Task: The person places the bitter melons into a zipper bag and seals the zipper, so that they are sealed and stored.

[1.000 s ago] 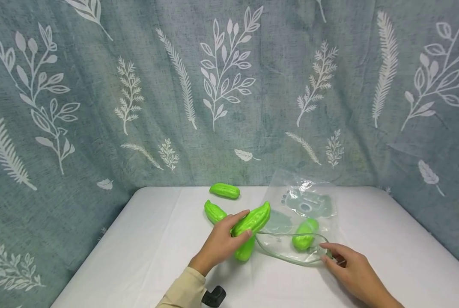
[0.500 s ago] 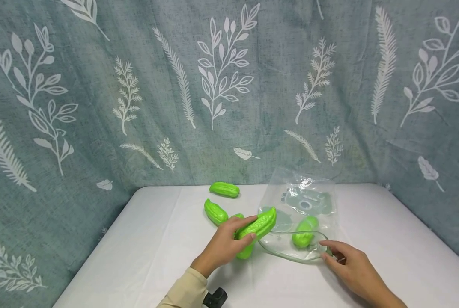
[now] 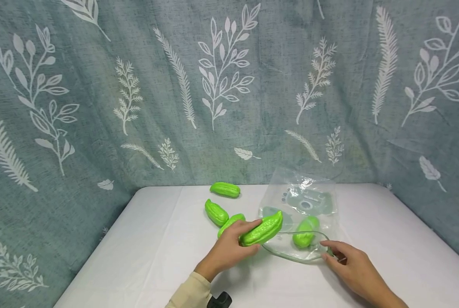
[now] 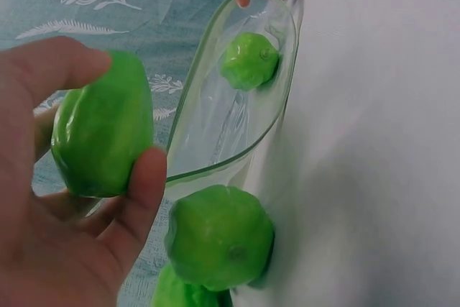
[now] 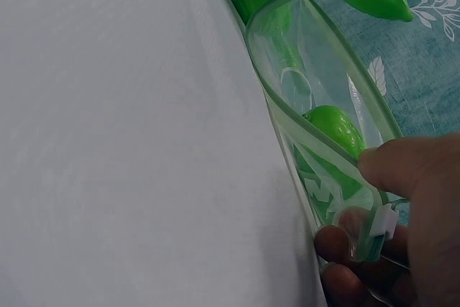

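My left hand (image 3: 226, 253) grips a bright green bitter melon (image 3: 263, 230), thumb on one side and fingers on the other. Its pointed tip is over the left end of the mouth of a clear zip bag (image 3: 306, 204). One bitter melon (image 3: 305, 232) lies inside that bag. At the mouth's right corner, beside the white slider (image 5: 387, 221), my right hand (image 3: 354, 266) pinches the green rim, which stands spread apart. Close behind my left hand lies another bitter melon (image 3: 231, 223), partly hidden by it; the left wrist view shows its rounded end (image 4: 219, 239).
Two more bitter melons lie on the white table (image 3: 144, 256): one (image 3: 216, 213) left of the hand, one (image 3: 225, 189) at the back edge. A patterned teal curtain (image 3: 175, 107) hangs behind. A black device (image 3: 219, 300) is by my left sleeve.
My left hand has carried its bitter melon to the right and slightly nearer, to the bag's mouth. More of the bitter melon behind it shows. My right hand stays at the rim.
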`<state>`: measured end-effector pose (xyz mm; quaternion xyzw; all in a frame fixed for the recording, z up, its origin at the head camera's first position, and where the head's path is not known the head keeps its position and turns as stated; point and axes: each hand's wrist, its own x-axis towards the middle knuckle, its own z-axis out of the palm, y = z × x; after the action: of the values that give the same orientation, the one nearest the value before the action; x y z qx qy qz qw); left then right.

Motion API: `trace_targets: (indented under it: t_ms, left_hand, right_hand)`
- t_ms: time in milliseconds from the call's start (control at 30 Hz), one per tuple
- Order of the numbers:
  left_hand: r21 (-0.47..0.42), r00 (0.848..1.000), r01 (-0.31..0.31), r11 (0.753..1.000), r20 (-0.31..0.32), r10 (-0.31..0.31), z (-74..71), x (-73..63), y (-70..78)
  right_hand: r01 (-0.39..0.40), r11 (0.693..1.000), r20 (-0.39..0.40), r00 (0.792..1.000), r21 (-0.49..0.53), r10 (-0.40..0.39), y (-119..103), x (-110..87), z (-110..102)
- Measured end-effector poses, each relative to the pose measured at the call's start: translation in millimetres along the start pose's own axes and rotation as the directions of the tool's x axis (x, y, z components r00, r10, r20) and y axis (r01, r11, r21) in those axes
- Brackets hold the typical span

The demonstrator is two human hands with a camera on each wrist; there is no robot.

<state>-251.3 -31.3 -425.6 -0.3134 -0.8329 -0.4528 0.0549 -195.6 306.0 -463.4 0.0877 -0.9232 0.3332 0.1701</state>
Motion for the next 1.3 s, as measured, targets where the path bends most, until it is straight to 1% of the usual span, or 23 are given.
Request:
trace_targets:
  t_ms: [200,333,467,567,800,1000,1100,1233,1300]
  left_hand:
    - [-0.003,1.0,0.002,1.0,0.021,-0.002,3.6,1.7,1.6]
    - [-0.004,1.0,-0.012,1.0,0.012,0.012,5.3,2.2,2.7]
    - [0.004,1.0,-0.003,1.0,0.004,0.003,6.6,2.3,3.6]
    - [0.02,1.0,0.006,1.0,0.018,-0.006,6.9,1.9,4.2]
    - [0.047,0.998,-0.021,0.999,0.054,0.019,7.4,0.1,8.3]
    - [0.037,0.998,-0.025,0.999,0.065,0.023,9.4,-2.2,8.6]
    - [0.035,0.997,-0.013,0.999,0.076,0.01,10.5,-2.9,10.3]
    - [0.059,0.995,-0.019,0.998,0.099,0.013,12.9,-3.7,10.9]
    - [0.074,0.994,-0.031,0.997,0.109,0.023,14.5,-4.2,10.1]
  right_hand:
    - [0.001,1.0,-0.006,1.0,0.003,-0.001,0.4,-0.3,-0.7]
    - [-0.006,1.0,-0.003,1.0,-0.005,0.006,0.4,-0.3,-0.5]
    - [-0.01,1.0,-0.002,1.0,-0.012,0.01,1.0,-0.1,-0.1]
    - [-0.011,1.0,0.001,1.0,-0.012,0.011,1.5,0.2,0.4]
    - [0.003,1.0,-0.001,1.0,-0.009,-0.003,3.2,0.9,1.5]
    - [0.009,1.0,-0.001,1.0,-0.003,-0.009,3.0,1.0,1.8]
    - [0.003,1.0,-0.001,1.0,-0.008,-0.003,2.3,1.0,1.4]
    - [0.003,1.0,-0.004,1.0,-0.013,-0.003,1.5,0.8,0.7]
    - [-0.004,1.0,-0.003,1.0,-0.013,0.004,1.1,0.6,0.5]
